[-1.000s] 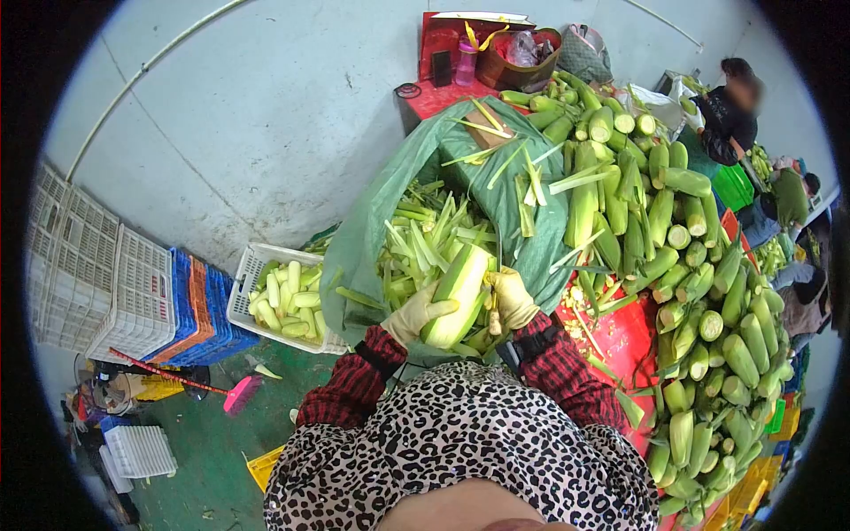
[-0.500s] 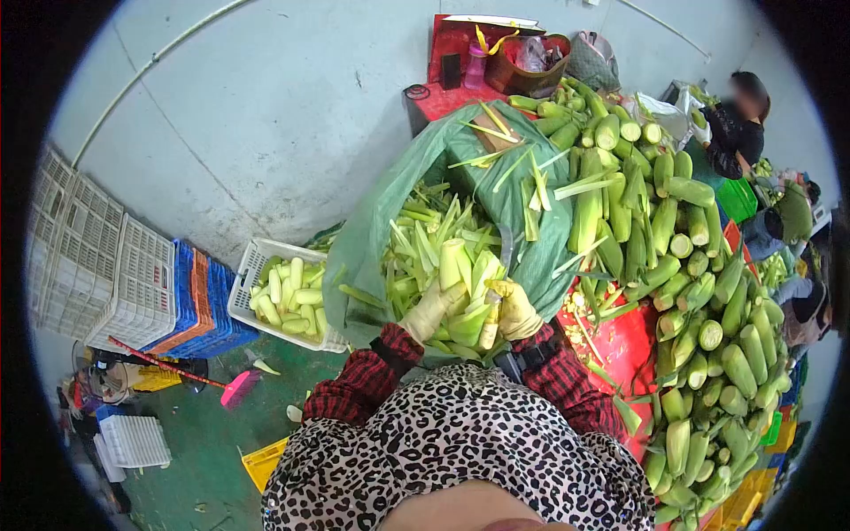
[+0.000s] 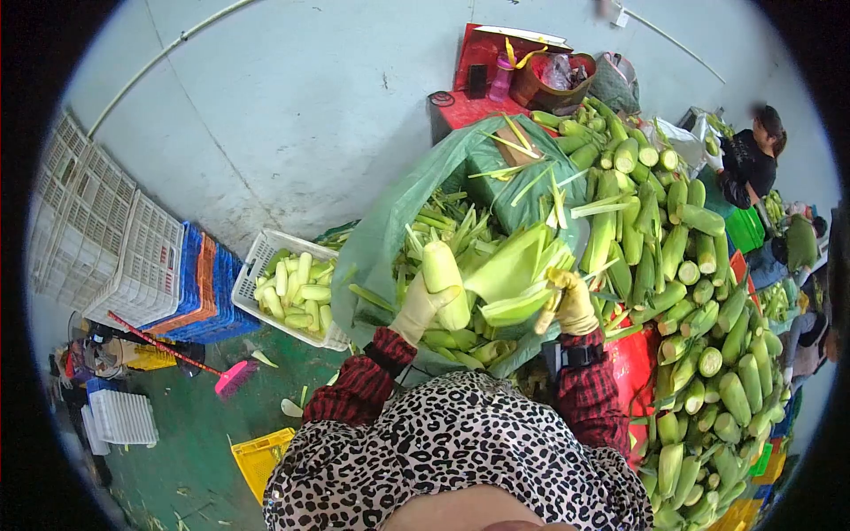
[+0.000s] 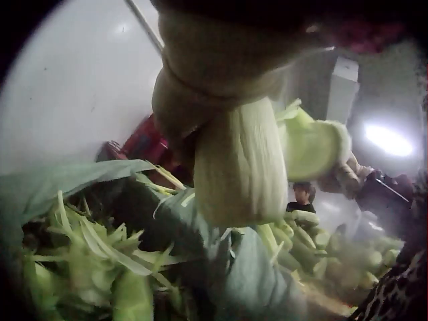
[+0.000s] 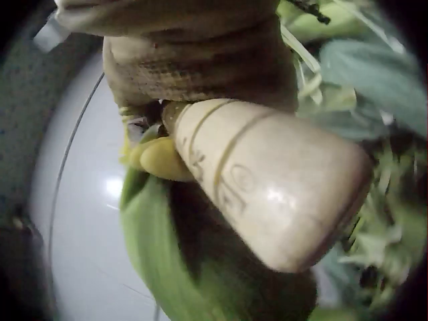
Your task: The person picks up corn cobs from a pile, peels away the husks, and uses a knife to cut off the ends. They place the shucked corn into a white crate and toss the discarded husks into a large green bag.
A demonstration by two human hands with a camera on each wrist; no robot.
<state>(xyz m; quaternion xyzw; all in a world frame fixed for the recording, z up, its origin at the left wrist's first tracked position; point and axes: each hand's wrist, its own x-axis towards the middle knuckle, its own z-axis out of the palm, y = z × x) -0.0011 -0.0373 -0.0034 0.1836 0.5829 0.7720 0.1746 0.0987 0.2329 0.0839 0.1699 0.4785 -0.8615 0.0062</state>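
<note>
My gloved left hand (image 3: 421,307) grips a pale, peeled corn cob (image 3: 445,281) above the green sack's heap of husks. In the left wrist view the cob (image 4: 241,167) hangs below the glove (image 4: 207,67). To its right, my gloved right hand (image 3: 574,303) holds a wooden-handled tool and pinches light green husk leaves (image 3: 512,270). The right wrist view shows the tool's handle (image 5: 281,180) under the glove (image 5: 200,60), with the thumb or a fingertip on the husk (image 5: 150,247). The tool's blade is hidden.
Unpeeled corn (image 3: 691,301) is piled on the red table (image 3: 630,367) at right. A white crate (image 3: 251,288) of peeled cobs stands left of the green sack (image 3: 363,257). Stacked crates (image 3: 142,257), a pink broom (image 3: 234,379) and a yellow crate (image 3: 258,456) are farther left.
The husk leaves have come away from the cob and moved right with my right hand. My left hand has shifted slightly left with the bared cob upright. The head view has shifted slightly.
</note>
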